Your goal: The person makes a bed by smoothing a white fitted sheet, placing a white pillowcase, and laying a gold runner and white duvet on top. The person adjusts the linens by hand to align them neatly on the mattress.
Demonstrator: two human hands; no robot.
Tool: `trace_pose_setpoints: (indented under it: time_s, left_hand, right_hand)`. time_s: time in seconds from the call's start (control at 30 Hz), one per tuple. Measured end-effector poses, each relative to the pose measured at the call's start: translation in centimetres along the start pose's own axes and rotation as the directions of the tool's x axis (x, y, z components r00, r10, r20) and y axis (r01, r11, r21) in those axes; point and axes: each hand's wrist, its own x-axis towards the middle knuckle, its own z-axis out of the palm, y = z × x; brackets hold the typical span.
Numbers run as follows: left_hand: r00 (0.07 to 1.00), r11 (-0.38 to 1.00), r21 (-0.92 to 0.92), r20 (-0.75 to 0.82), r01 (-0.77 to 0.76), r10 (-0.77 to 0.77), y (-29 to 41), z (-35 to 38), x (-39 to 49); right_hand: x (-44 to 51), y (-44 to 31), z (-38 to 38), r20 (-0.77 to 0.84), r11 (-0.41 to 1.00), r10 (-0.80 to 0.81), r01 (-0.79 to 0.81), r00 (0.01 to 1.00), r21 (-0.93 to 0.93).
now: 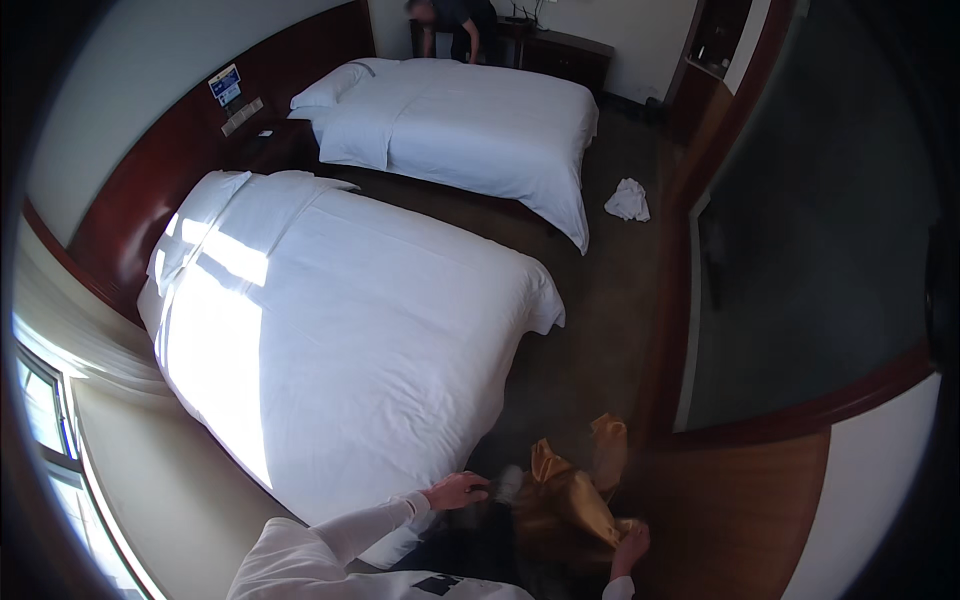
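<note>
Gold satin-like cloth [581, 506] hangs in loose folds low in the picture, beyond the foot of the nearer bed. My right hand [634, 541] is closed on its lower right part. My left hand [457, 491] reaches out beside the bed's near corner, fingers apart, with a gap between it and the cloth. The nearer bed [375, 292] bears a white duvet and white pillows, with sunlight across its left side. A blurred pale shape lies between my left hand and the gold cloth; I cannot tell what it is.
Another white-covered bed [480, 127] stands farther off, and a person [461, 26] bends behind it. Between the beds is a dark wood nightstand [277, 142]. A crumpled white cloth [628, 200] lies on the carpet. At right are a dark glass panel [810, 262] and a wooden surface [735, 510].
</note>
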Motion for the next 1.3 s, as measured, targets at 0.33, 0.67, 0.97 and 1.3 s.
trace_pose_setpoints:
  time_s: [0.33, 0.67, 0.97, 1.3]
  left_hand:
    - [0.518, 0.562, 0.132, -0.259, -0.817, 0.815, 23.6, -3.5, -12.7]
    - [0.518, 0.591, 0.293, -0.293, -0.752, 0.804, 23.6, -3.6, -14.4]
    - [0.557, 0.627, 0.497, -0.303, -0.600, 0.774, 28.4, -5.6, -13.4]
    - [0.746, 0.888, 0.327, -0.488, -0.324, 0.452, 31.1, -5.8, -12.1]
  right_hand:
    - [-10.6, -30.8, -5.6, 0.589, 0.636, -0.722, 0.684, 0.363, 0.358]
    - [-8.5, -32.2, -8.7, 0.582, 0.547, -0.773, 0.729, 0.251, 0.411]
    - [1.7, -21.2, 2.0, 0.596, 0.580, -0.769, 0.643, 0.230, 0.500]
    - [9.7, -3.4, 13.2, 0.869, 0.771, -0.421, 0.607, 0.260, 0.192]
